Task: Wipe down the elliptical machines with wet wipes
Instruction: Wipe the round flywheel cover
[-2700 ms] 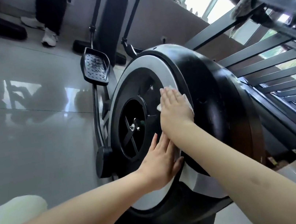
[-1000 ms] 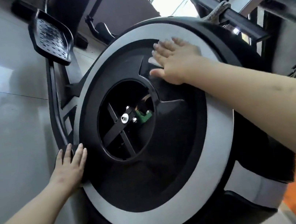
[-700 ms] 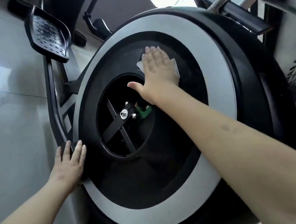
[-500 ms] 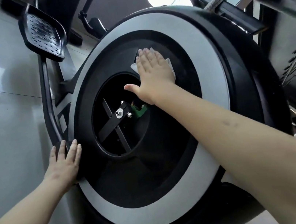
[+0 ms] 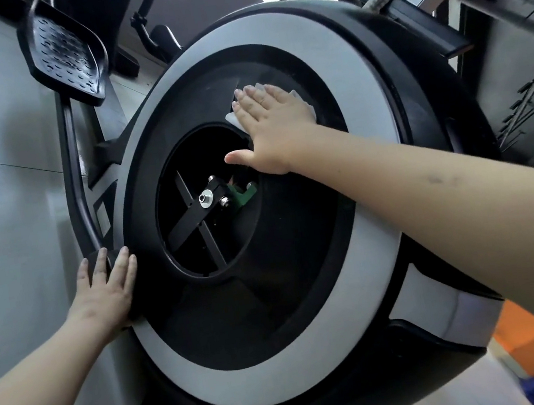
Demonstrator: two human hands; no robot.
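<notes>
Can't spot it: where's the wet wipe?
Head view, upper middle: the wet wipe is pressed under the right hand against the black panel inside the grey ring.

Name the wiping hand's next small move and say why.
Probably slide the right hand, pressing the wet wipe flat on the black inner panel just above the round opening, down the panel's right side, where broad dark surface lies below it. The left hand rests flat on the housing's left edge, steadying.

We see both our arms bare, the left forearm (image 5: 37, 392) and the right forearm (image 5: 431, 198) alike. The right forearm bears a few small dark marks on its upper side. Our left hand (image 5: 105, 292) and right hand (image 5: 273, 125) are bare, with short nails.
</notes>
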